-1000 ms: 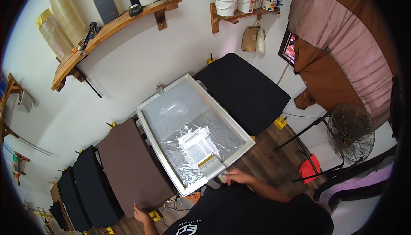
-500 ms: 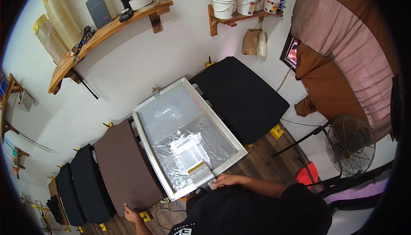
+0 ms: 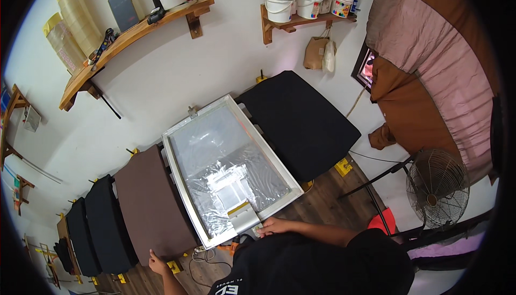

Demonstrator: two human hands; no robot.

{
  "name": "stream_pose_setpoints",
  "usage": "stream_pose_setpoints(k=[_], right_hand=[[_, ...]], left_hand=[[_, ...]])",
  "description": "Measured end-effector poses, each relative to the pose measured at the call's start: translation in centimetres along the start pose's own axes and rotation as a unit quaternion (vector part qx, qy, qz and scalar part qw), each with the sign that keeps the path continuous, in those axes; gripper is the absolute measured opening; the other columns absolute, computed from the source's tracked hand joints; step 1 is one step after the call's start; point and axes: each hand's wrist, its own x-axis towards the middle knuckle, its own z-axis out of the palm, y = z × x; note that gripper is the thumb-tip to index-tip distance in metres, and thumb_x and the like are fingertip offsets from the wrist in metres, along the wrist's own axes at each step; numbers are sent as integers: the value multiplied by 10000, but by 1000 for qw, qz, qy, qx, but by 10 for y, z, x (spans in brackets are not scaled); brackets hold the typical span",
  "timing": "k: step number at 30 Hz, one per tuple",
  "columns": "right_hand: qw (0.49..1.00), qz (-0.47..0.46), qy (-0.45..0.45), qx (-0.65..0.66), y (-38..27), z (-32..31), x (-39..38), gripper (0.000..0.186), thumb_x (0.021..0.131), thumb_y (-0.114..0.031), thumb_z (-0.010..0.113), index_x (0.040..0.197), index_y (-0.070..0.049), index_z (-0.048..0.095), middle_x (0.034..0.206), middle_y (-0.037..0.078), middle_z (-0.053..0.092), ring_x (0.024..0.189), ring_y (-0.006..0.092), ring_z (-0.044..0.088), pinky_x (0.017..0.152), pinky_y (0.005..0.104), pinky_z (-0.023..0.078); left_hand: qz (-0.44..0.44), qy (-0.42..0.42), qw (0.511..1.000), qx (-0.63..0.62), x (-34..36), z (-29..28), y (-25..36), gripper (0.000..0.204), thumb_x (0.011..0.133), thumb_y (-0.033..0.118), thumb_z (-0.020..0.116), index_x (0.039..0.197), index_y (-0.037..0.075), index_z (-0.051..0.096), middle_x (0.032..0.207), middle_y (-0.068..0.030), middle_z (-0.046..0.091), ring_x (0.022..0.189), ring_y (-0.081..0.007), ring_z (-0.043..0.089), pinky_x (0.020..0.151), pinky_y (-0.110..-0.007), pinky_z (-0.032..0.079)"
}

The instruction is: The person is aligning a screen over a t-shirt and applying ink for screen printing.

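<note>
A pale-framed printing screen (image 3: 294, 193) lies at a slant in the middle, its mesh partly covered by shiny clear film. On its near end rests a flat silver squeegee-like piece (image 3: 245, 219) with a yellow edge. My right hand (image 3: 274, 226) is closed round a small grey piece at the screen's near edge, beside the silver piece; its fingers are partly hidden. To the left lies brown fabric (image 3: 153, 203) spread over a board. My left hand (image 3: 158, 264) grips the near edge of this fabric, thumb on top and the other fingers folded.
Black fabric-covered boards lie right (image 3: 301, 125) and farther left (image 3: 107, 225). Wooden shelves with tape rolls (image 3: 78, 15) and paint tubs (image 3: 279, 11) hang on the wall. A fan (image 3: 438, 187) stands at right; loose cables (image 3: 201, 268) trail on the floor below.
The view has shifted slightly, with the boards, screen and both hands a little farther left in it. Both hands keep their places at the screen and brown fabric.
</note>
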Motion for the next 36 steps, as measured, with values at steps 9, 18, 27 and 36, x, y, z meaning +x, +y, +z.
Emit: stream_pose_setpoints(k=[9, 18, 27, 36], right_hand=[[999, 28, 15, 17, 0, 2, -1, 481, 1020, -445, 649, 935, 7, 786, 663, -41, 580, 648, 44, 513, 624, 228, 414], [1000, -16, 24, 9, 6, 1, 2, 448, 1018, -394, 657, 950, 28, 794, 648, -21, 595, 635, 58, 534, 632, 225, 425], [997, -13, 79, 10, -2, 13, -3, 454, 1006, -398, 666, 910, 27, 794, 633, -1, 614, 607, 72, 555, 597, 236, 420], [979, 60, 181, -78, -3, 27, -25, 549, 1003, -540, 618, 912, -24, 782, 688, 14, 661, 647, 97, 601, 619, 270, 477]], left_hand=[[-57, -27, 997, -51, 4, -2, 2, 708, 921, 644, 626, 864, -57, 709, 798, -166, 686, 735, -280, 602, 782, -434, 498], [-19, -42, 995, -85, -4, -11, 23, 648, 955, 566, 642, 940, -76, 722, 848, -213, 718, 758, -306, 650, 785, -453, 517], [34, -43, 995, -87, 0, -4, -1, 631, 958, 461, 704, 625, -18, 463, 563, -21, 408, 570, -129, 385, 544, -368, 366], [130, -87, 988, -9, -31, -19, 36, 590, 893, 433, 783, 641, 9, 462, 543, -76, 479, 524, -170, 421, 544, -396, 426]])
